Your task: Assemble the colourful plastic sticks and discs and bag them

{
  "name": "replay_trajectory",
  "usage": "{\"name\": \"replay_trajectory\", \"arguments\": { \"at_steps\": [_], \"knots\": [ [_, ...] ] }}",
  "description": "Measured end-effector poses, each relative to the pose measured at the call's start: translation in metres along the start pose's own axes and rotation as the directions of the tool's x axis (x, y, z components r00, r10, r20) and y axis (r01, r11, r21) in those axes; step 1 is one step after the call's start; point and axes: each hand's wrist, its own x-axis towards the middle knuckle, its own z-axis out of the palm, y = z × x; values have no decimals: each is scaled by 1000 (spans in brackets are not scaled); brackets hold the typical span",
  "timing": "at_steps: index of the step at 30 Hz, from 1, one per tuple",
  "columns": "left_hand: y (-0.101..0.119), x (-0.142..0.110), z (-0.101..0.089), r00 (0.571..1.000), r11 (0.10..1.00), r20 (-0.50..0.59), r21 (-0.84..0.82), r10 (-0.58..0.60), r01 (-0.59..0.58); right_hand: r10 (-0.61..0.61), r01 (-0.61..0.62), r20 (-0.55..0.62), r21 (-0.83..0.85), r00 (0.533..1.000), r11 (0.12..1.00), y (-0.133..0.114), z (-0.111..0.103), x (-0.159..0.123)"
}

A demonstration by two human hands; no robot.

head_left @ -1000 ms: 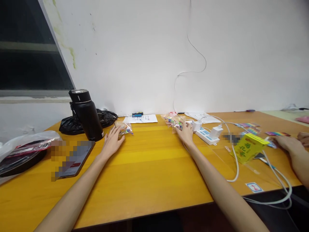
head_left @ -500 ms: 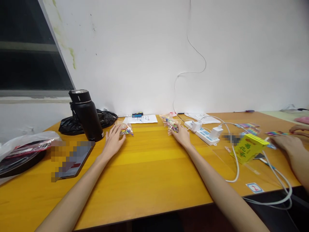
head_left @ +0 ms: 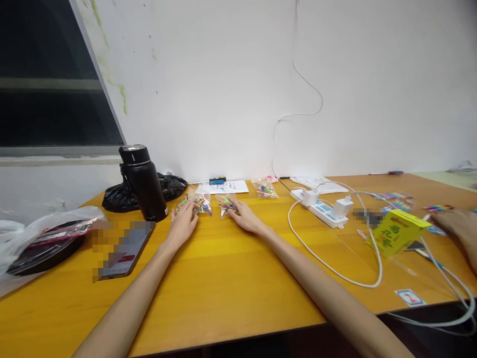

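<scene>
My left hand [head_left: 184, 220] lies over a clear plastic bag of small colourful pieces [head_left: 203, 203], its fingers spread and its palm down. Beside it, my right hand [head_left: 244, 217] has its fingers on a second clear bag of similar pieces [head_left: 223, 203], which it partly covers. The two bags lie flat on the table with a small gap between them. A third such bag [head_left: 265, 189] rests farther right, out of reach of both hands' fingers. What the pieces are is too small to tell.
A black bottle [head_left: 143, 186] and a phone [head_left: 128, 253] stand and lie at left, near a plastic-wrapped round item [head_left: 52, 243]. A screwdriver [head_left: 217, 181] rests on paper at the back. At right are a power strip [head_left: 324, 213], white cables, a yellow box [head_left: 397, 232] and another person's hand [head_left: 456, 226].
My right hand has moved left, bringing one bag from beside the third bag to near my left hand. The left hand stays on its bag, and the view has shifted slightly.
</scene>
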Motion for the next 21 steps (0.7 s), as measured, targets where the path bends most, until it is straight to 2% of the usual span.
{"name": "replay_trajectory", "arguments": {
  "at_steps": [3,5,7,8,11,14,15,17,19,21],
  "knots": [
    [3,0,-1,1000,1000,9,14,10,-10,-48,41,86,86,995,995,-10,13,15],
    [6,-1,-2,1000,999,3,30,13,-13,-91,82,124,81,988,993,-14,13,21],
    [9,-2,-4,1000,999,-19,40,12,-11,-108,106,96,26,989,994,-12,3,24],
    [11,-2,-5,999,999,-33,44,12,-10,-90,91,47,-24,995,996,-7,-6,25],
    [15,-3,-8,997,998,-74,62,24,-20,49,-96,-170,-280,984,955,19,-40,26],
    [17,-3,-8,994,997,-97,75,39,-31,202,-340,-317,-476,927,811,56,-74,27],
    [17,-3,-8,994,996,-100,78,44,-36,240,-376,-316,-503,918,778,67,-82,27],
    [16,-3,-7,993,996,-101,82,56,-47,297,-377,-234,-521,926,766,86,-94,26],
    [15,-2,-7,992,995,-107,83,61,-53,281,-324,-161,-509,946,798,98,-99,24],
    [14,-2,-6,992,995,-112,85,62,-52,235,-281,-154,-492,960,824,103,-100,20]
  ]
}}
